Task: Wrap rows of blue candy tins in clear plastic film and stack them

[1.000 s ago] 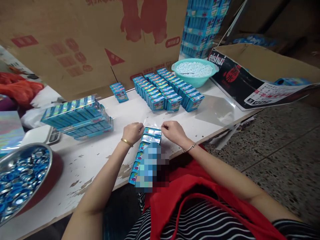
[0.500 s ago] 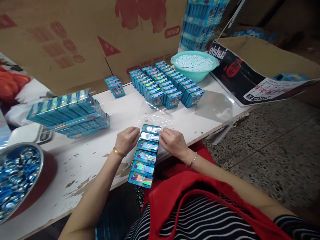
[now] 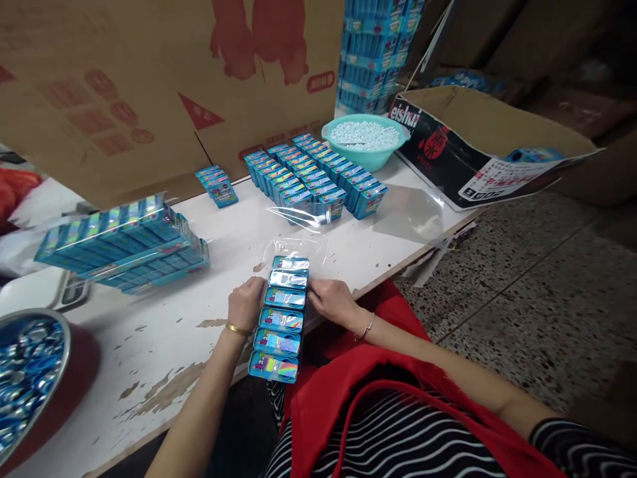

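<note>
A row of several blue tins point(image 3: 282, 320) with shiny lids lies at the table's front edge, its near end by the red apron. Clear plastic film point(image 3: 298, 229) rises beyond the row's far end. My left hand point(image 3: 246, 304), with a gold bracelet on the wrist, is closed at the row's left side. On the right side, my right hand point(image 3: 332, 300) is closed with its fingertips near the upper tins. Both hands seem to pinch the edges of the film, though what lies between the fingertips is too small to make out clearly.
Rows of blue boxes point(image 3: 313, 176) stand mid-table, a wrapped stack point(image 3: 124, 245) at left. A metal bowl of tins point(image 3: 62, 345) is front left, a turquoise basin point(image 3: 371, 159) and black carton point(image 3: 438, 156) at right. A large cardboard box point(image 3: 149, 86) stands behind.
The view has shifted slightly. Both hands have moved a little toward the body along the row's sides, and the clear film beyond the row has opened out and bulges upward.
</note>
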Available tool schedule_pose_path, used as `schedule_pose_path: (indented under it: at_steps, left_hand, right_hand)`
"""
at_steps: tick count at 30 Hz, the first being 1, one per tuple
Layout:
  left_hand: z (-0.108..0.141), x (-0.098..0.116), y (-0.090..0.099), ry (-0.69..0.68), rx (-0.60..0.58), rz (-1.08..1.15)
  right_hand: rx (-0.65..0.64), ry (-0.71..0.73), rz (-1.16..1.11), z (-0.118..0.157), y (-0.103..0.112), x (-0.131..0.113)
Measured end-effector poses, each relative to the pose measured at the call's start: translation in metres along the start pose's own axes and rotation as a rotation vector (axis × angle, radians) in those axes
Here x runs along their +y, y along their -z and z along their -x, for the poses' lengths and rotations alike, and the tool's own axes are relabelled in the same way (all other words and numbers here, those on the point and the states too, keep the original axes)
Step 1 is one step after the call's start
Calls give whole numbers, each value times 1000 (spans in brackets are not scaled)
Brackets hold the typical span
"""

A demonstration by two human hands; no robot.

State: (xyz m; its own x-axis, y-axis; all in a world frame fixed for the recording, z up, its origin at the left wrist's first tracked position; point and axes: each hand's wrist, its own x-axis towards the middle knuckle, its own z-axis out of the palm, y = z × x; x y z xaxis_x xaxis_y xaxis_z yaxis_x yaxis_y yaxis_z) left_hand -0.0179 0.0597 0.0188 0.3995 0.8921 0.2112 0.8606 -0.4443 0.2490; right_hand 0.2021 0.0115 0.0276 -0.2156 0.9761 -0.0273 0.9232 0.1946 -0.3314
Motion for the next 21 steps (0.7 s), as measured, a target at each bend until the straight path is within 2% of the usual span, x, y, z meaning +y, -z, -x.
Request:
schedule_pose_path:
  at_steps: [4, 6, 11, 15, 21]
  left_hand:
    - [31, 3, -1, 142, 221, 46]
    - [42, 4, -3, 225, 263, 122]
    - [46, 6, -11, 303, 171, 305]
    - [45, 8, -14, 338, 109, 194]
    - [65, 20, -8, 326, 194, 44]
  right_hand:
    - [3, 93, 27, 3, -6, 1]
    - [2, 86, 34, 1, -10, 1]
    - [-37, 73, 17, -6, -20, -4]
    - [-78, 79, 10, -8, -26, -7]
    - [-110, 187, -36, 4, -25, -8]
